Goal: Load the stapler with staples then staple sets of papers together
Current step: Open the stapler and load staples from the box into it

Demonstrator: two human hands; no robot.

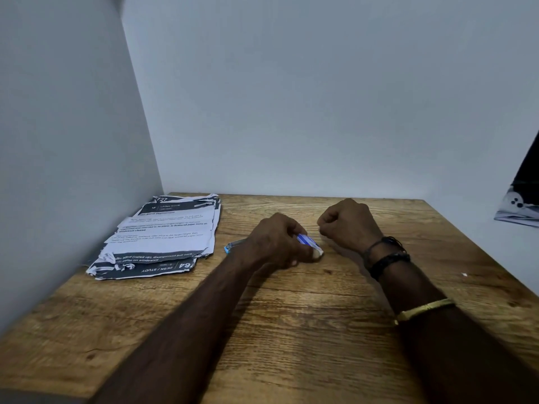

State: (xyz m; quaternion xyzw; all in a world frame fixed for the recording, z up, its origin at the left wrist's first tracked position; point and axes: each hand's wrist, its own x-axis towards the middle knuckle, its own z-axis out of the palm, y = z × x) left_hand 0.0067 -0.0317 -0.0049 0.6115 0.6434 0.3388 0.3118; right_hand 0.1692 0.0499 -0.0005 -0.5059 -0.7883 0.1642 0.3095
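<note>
My left hand (274, 243) rests on the wooden table (291, 330) and grips a small blue and white staple box (309, 245) by its near end. Behind that hand, a slim metal object with a blue tip (233, 246) pokes out to the left; it looks like the stapler, mostly hidden. My right hand (347, 225) is curled into a fist just right of the box, knuckles up, and nothing shows between its fingers. A stack of printed, torn-edged papers (163, 237) lies at the table's back left.
Grey walls close off the table at the left and back. A dark patterned cloth (519, 199) hangs at the far right edge. A small white scrap (464, 274) lies on the table at the right. I wear dark bracelets and a gold bangle on my right arm.
</note>
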